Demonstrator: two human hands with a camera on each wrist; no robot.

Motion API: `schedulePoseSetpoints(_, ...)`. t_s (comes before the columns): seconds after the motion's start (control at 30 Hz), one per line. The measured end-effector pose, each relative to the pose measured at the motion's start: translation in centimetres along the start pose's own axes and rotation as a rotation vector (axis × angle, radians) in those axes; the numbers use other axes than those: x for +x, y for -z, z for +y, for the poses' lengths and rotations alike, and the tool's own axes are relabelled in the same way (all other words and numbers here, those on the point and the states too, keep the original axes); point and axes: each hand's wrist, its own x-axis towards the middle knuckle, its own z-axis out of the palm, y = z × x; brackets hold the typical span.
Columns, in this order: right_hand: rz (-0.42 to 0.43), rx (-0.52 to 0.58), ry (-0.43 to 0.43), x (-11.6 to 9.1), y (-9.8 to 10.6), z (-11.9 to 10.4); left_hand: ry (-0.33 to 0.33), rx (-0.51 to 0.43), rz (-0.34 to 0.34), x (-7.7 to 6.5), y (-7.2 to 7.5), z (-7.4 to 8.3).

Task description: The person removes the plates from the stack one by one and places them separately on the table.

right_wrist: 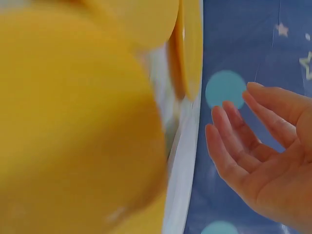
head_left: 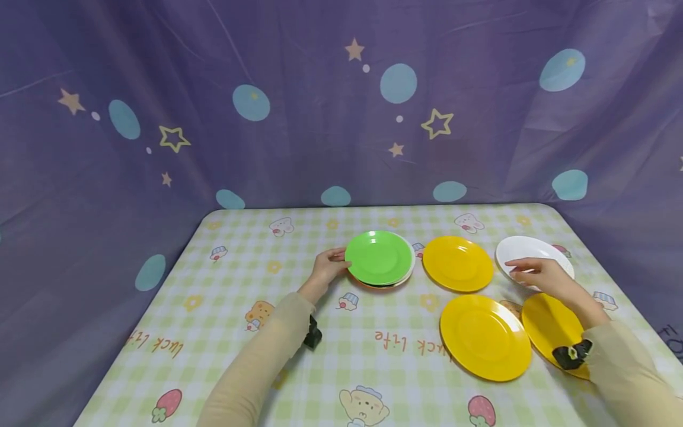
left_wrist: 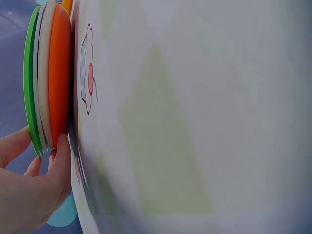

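A stack of plates stands at the middle of the table, with a green plate [head_left: 379, 258] on top. In the left wrist view, pale plates [left_wrist: 45, 73] and an orange plate [left_wrist: 59, 73] show beneath it. My left hand [head_left: 326, 271] grips the stack's left edge, thumb on the green rim and fingers lower down by the orange plate. Over at the right, my right hand [head_left: 549, 277] hovers above a white plate [head_left: 533, 248], fingers loosely bent and holding nothing. Its forearm passes over a yellow plate [head_left: 552, 323], partly hiding it.
Another yellow plate [head_left: 458, 264] lies between the stack and the white plate. A larger-looking yellow plate [head_left: 485, 338] sits in front of it. The checked tablecloth [head_left: 213, 320] covers the table, and a purple curtain [head_left: 299, 160] hangs behind its far edge.
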Motion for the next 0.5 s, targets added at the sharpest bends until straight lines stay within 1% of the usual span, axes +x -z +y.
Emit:
schedulePoseSetpoints(0.03, -0.007, 0.002, 0.0, 0.3, -0.2, -0.4, 0.005, -0.004, 0.002, 0.0, 0.0, 0.0)
schedulePoseSetpoints(0.13, -0.032, 0.019, 0.04, 1.4, -1.0, -1.6, 0.012, -0.011, 0.007, 0.0, 0.0, 0.0)
schedulePoseSetpoints(0.23, -0.067, 0.059, 0.077, 2.4, -1.7, -2.6, 0.021, -0.013, 0.008, 0.0, -0.1, 0.1)
schedulePoseSetpoints(0.4, -0.113, 0.134, 0.198, 4.0, -2.9, -3.8, 0.021, -0.005, 0.007, 0.2, -0.1, 0.0)
schedulePoseSetpoints(0.47, -0.125, 0.153, 0.22, 4.6, -3.5, -4.3, 0.018, -0.008, 0.006, 0.3, -0.1, -0.1)
schedulePoseSetpoints(0.5, -0.13, 0.163, 0.207, 4.9, -3.7, -4.6, 0.018, -0.012, 0.005, 0.3, -0.1, -0.1)
